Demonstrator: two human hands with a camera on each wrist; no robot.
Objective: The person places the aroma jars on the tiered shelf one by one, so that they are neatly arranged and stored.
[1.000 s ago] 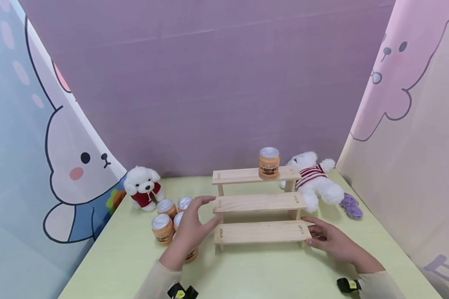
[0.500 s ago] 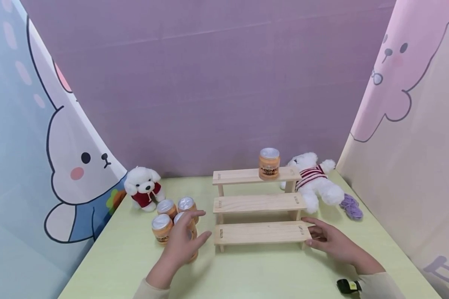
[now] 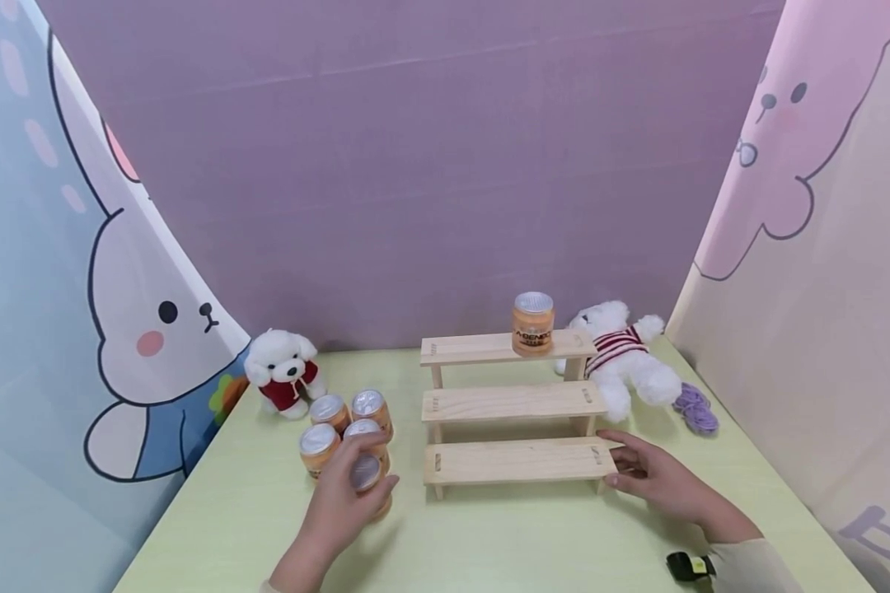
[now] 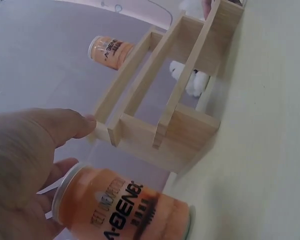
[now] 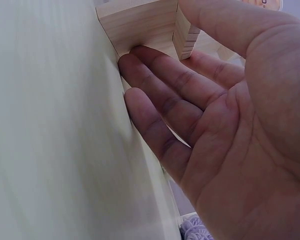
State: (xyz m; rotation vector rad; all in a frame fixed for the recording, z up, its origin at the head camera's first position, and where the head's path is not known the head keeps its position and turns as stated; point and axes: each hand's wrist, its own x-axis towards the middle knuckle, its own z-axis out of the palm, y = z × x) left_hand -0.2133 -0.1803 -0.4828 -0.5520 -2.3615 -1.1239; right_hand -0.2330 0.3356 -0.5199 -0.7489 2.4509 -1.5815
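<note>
Pale green counter (image 3: 504, 543), purple backdrop. Left hand (image 3: 339, 509) fingers (image 3: 374, 492) are curling round an orange can (image 4: 125, 207) beside four others (image 3: 334, 424); gripping mid-body seems steadiest. Right hand (image 3: 656, 478), fingers straight, is bracing the wooden stepped shelf (image 3: 515, 461).

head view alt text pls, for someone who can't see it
A person's left hand grips an orange can beside three more cans on a pale green table, while the right hand rests against the bottom step of a wooden stand. Another can sits on the top step; two plush dogs flank the stand.
</note>
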